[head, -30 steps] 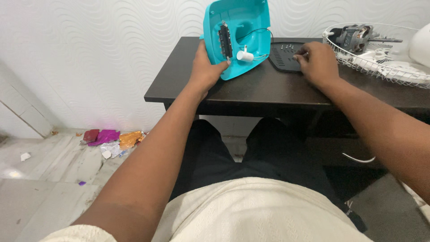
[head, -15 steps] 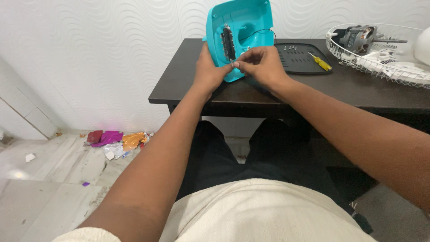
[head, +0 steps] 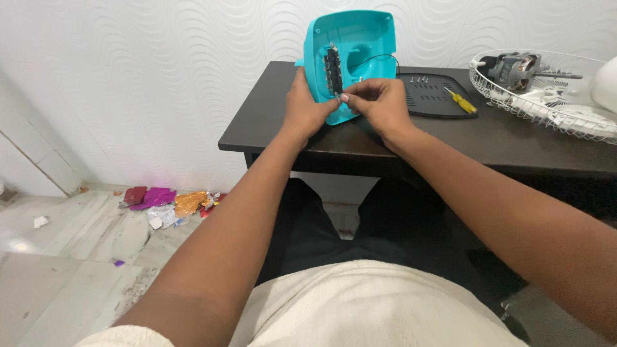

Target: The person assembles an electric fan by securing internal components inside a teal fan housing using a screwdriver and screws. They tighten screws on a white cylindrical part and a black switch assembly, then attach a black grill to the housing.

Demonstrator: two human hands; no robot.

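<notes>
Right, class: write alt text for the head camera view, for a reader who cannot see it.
Both hands, left hand and right hand, hold an upright turquoise plastic housing on a dark wooden table. Behind lie a black vented plastic plate, a yellow-handled screwdriver and a white wire fan guard.
</notes>
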